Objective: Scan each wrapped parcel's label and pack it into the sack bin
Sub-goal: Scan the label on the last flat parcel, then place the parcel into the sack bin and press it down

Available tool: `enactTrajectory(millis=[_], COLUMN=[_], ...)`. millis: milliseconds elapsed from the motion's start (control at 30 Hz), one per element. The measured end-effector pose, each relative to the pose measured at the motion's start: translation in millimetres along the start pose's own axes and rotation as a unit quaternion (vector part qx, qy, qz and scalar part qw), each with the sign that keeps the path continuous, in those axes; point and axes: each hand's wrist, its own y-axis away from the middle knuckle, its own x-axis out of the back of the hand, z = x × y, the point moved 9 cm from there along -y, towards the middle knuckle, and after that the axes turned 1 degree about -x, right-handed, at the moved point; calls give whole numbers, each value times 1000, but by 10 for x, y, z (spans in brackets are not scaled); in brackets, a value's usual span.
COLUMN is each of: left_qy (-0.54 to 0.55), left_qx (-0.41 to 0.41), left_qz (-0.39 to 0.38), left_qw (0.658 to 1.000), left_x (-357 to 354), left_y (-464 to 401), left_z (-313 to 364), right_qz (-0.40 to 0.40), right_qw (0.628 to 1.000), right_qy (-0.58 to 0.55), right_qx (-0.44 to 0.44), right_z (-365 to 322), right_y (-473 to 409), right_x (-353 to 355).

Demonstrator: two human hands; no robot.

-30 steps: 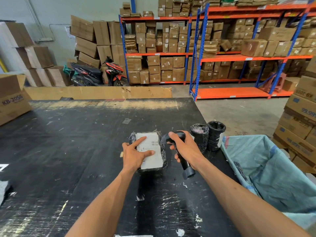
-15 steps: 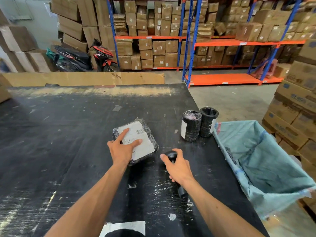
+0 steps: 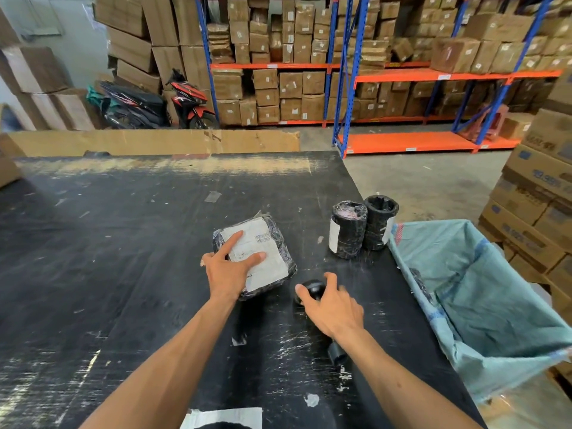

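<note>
Parcel (image 3: pixel 258 257) on table (image 3: pixel 123 243), L hand (image 3: pixel 227 272) grip flat on label; R hand (image 3: pixel 332 308) grip loose over scanner (image 3: pixel 309 291)

Scanner (image 3: pixel 310 293) mostly hidden under right hand (image 3: pixel 332 308).

Two bare forearms in frame, entering from bottom edge. No sleeves visible up to frame edge. Left hand (image 3: pixel 227 275): no glove, no ring, no watch or band on wrist. Right hand (image 3: pixel 332 309): same, bare, slight motion blur on fingertips. Nails short. No markings seen on either arm. Rest of body out of frame.
</note>
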Motion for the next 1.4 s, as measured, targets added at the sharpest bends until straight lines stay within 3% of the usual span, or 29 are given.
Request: enactTrajectory(millis=[67,133,300,533,733,867,1000,1133,1267,1300,1400], left_qy=[12,22,54,43,-28,1,23,-165,-411,-441,-456], left_qx=[-11,-26,-90,-111,-111,-67,-18,-66,-181,-209,-238], left_qz=[-7,-27,-87,-161,-223,-308,-347,-375,-363,-351,-333], left_qw=[1000,999,991,980,968,949,937,910,816,799,790], left_x=[-37,-115,-455,-1237,-2159,-2819,-3443,-3838,-4088,-4127,-4168], left_y=[-21,-43,164,549,875,1145,1317,1430,1475,1467,1429], left_z=[94,180,682,1005,1093,1135,907,474,-21,-76,-122], right_qz=[47,63,36,9,24,23,43,38,-35,-66,-163], right_qw=[998,988,939,923,920,913,915,932,969,972,970], right_qy=[-23,-119,-303,-299,-336,-374,-388,-358,-245,-225,-176], right_qx=[33,80,156,244,200,159,103,44,4,-8,-37], right_z=[-44,-81,-184,-45,780,1386,2165,2855,3365,3463,3598], right_y=[-5,-46,-206,-360,-484,-613,-784,-924,-1082,-1117,-1252], right_x=[231,445,878,1309,1682,1889,2072,2110,1745,1600,1180])
